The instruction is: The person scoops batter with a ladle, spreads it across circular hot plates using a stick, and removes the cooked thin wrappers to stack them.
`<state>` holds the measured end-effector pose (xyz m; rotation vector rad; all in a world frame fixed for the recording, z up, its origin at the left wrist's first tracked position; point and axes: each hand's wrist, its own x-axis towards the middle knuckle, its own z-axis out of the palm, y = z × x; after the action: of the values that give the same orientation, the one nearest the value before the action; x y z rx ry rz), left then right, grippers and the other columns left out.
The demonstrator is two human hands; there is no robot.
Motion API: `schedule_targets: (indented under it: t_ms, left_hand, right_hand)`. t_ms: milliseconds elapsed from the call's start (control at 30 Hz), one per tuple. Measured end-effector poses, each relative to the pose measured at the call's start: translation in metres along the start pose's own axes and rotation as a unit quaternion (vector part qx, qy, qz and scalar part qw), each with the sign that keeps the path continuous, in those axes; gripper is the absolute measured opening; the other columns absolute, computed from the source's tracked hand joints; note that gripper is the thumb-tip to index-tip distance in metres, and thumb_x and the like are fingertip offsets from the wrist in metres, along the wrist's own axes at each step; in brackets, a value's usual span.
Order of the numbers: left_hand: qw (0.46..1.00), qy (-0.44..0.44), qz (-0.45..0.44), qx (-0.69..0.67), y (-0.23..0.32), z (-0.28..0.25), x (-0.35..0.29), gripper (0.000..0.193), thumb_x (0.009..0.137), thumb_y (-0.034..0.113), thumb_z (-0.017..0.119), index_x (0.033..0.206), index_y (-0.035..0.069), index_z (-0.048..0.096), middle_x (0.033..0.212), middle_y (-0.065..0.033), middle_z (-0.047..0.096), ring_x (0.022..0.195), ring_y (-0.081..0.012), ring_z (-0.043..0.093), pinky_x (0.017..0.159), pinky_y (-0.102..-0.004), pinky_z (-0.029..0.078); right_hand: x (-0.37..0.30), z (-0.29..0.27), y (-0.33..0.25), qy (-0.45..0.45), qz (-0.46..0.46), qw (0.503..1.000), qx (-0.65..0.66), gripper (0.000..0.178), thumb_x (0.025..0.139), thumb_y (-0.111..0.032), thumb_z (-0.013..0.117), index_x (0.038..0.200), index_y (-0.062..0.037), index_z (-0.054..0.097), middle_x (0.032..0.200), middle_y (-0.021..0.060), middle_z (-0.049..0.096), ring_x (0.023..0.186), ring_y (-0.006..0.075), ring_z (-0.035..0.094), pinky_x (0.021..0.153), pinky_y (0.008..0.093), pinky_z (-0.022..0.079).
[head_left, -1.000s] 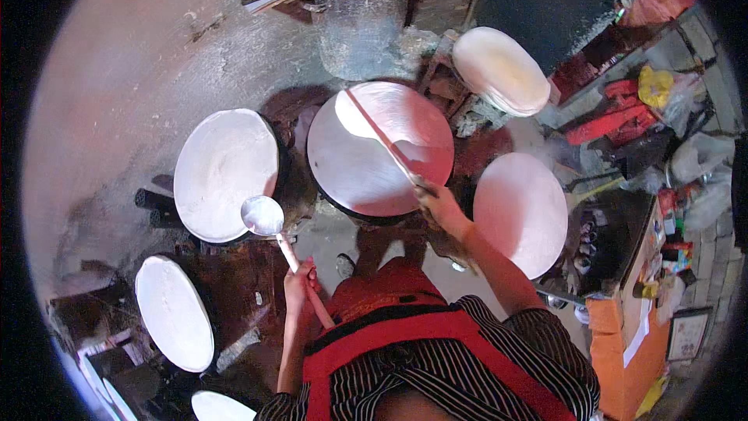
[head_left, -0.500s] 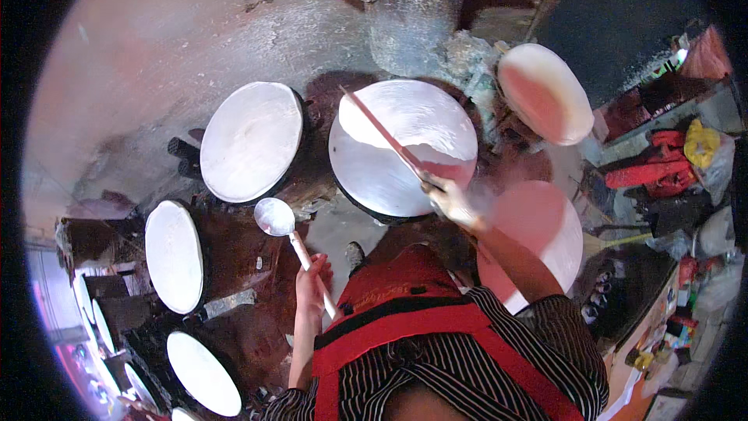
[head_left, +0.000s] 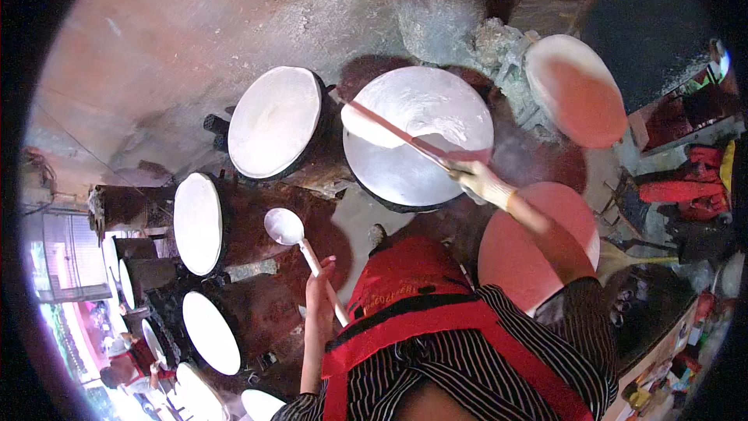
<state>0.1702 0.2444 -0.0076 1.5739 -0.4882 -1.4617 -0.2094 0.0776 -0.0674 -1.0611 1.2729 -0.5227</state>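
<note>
My right hand, which looks pale as if gloved, is closed round a long reddish-brown wooden stick. The stick lies slantwise over a round griddle, its far end by the left rim. White, wet-looking batter coats much of the griddle's top in curved streaks; a shadow falls beside the stick. Lower left of this griddle, my left hand grips the pale handle of a ladle. The ladle's round bowl points away from me and is whitish; whether it holds anything is unclear.
More round white-topped griddles stand around me: one at the far left, one at left, one lower left. On the right are a reddish-lit round surface and a tilted disc. Another person is at lower left.
The stick has turned to a flatter slant and my right hand has shifted slightly right. The batter's streaks look different. My view has shifted, bringing another person in at lower left.
</note>
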Motion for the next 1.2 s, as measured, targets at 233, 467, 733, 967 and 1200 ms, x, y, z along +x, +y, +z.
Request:
schedule_targets:
  t_ms: [233,467,733,967,1200]
  left_hand:
    - [0.988,0.057,-0.138,-0.028,-0.025,-0.019,-0.020,0.026,0.083,0.016,0.060,0.109,0.012,0.060,0.107,0.0049,0.057,0.097,-0.0064,0.050,0.079,-0.0224,0.042]
    - [0.992,-0.023,-0.126,-0.007,-0.041,-0.069,0.018,0.028,0.083,0.015,0.059,0.110,0.010,0.060,0.089,0.0027,0.056,0.068,-0.0080,0.052,0.057,-0.0199,0.045]
    - [0.975,-0.162,-0.130,0.077,0.018,-0.043,0.052,0.032,0.085,0.016,0.056,0.116,0.009,0.056,0.117,0.0024,0.054,0.107,-0.0085,0.048,0.093,-0.0282,0.035]
    - [0.944,-0.242,-0.082,0.210,0.026,-0.119,0.094,0.035,0.081,0.018,0.060,0.113,0.004,0.059,0.098,0.0016,0.058,0.086,-0.0071,0.049,0.078,-0.0218,0.038]
    - [0.973,-0.158,-0.120,0.115,0.018,-0.224,0.069,0.039,0.079,0.019,0.060,0.113,0.001,0.057,0.091,0.0013,0.055,0.080,-0.0075,0.048,0.072,-0.0204,0.039]
  right_hand:
    - [0.052,-0.033,0.023,0.109,-0.113,0.987,-0.024,0.021,0.086,-0.014,0.058,0.106,-0.0135,0.064,0.061,-0.0033,0.054,0.047,0.0052,0.043,0.042,0.0230,0.035]
    - [-0.069,-0.012,0.066,-0.023,-0.111,0.993,0.029,0.033,0.086,-0.014,0.059,0.118,-0.0122,0.061,0.071,-0.0028,0.060,0.057,0.0047,0.048,0.055,0.0207,0.041]
    - [-0.094,0.112,0.057,0.356,-0.058,0.928,0.091,0.032,0.086,-0.015,0.059,0.119,-0.0125,0.060,0.078,-0.0012,0.060,0.066,0.0092,0.048,0.062,0.0240,0.043]
    - [-0.159,0.207,0.107,0.324,-0.064,0.944,-0.022,0.035,0.090,-0.018,0.050,0.124,-0.0125,0.054,0.064,-0.0056,0.048,0.053,0.0040,0.040,0.046,0.0202,0.034]
    - [0.043,0.336,0.032,0.488,-0.172,0.848,0.111,0.034,0.090,-0.022,0.049,0.121,-0.0084,0.053,0.073,0.0016,0.053,0.066,0.0123,0.049,0.059,0.0279,0.040]
